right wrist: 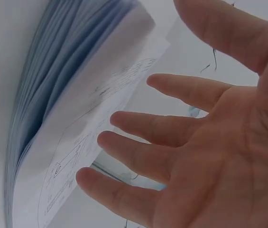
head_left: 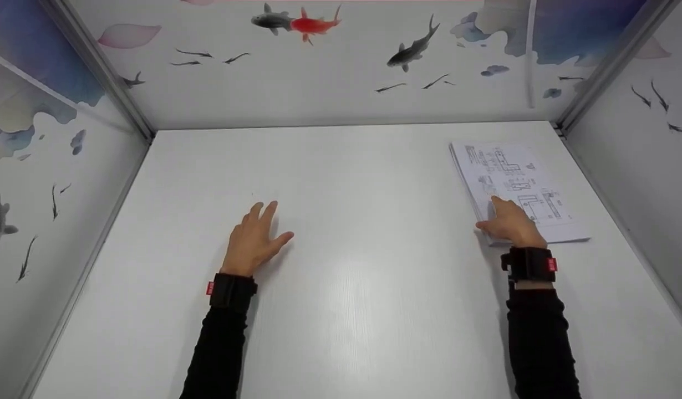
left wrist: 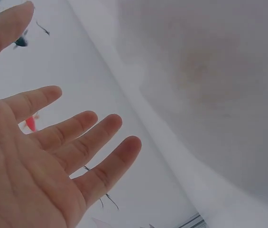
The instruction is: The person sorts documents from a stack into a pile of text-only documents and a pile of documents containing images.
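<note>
A stack of white paper sheets (head_left: 513, 183) printed with technical drawings lies at the right rear of the white table (head_left: 346, 266). Over its near left corner is my right hand (head_left: 510, 224), fingers extended and thumb spread. In the right wrist view the layered edges of the paper stack (right wrist: 53, 71) show beside the open palm, and nothing is in the grasp. My left hand (head_left: 249, 244) hovers over the left middle of the table, with fingers spread and palm bare in the left wrist view.
White panels printed with fish and petals close off the back (head_left: 330, 83), the left (head_left: 52, 155) and the right (head_left: 635, 155). Grey metal posts stand at the rear corners. A black band (head_left: 529, 265) wraps each wrist.
</note>
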{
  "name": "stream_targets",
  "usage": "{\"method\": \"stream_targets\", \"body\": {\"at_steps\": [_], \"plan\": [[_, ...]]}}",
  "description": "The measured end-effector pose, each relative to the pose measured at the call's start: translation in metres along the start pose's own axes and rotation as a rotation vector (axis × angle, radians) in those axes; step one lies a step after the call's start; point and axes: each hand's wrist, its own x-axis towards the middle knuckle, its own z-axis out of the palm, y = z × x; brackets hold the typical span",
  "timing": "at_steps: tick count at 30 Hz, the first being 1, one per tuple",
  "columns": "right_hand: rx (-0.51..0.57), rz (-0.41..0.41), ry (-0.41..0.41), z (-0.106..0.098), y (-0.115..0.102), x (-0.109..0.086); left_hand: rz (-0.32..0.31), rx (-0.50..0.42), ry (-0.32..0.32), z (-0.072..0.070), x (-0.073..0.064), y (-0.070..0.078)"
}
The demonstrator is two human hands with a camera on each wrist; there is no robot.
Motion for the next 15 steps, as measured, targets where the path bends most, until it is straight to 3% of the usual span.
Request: {"method": "stream_targets", "body": {"at_steps": [9, 15], "plan": [[-0.047, 0.056, -0.015, 0.000, 0.004, 0.003, 0.014, -0.001, 0.009, -0.001, -0.003, 0.008], [-0.049, 0.016, -0.009, 0.001, 0.008, 0.007, 0.033, 0.000, 0.018, -0.001, -0.003, 0.012]]}}
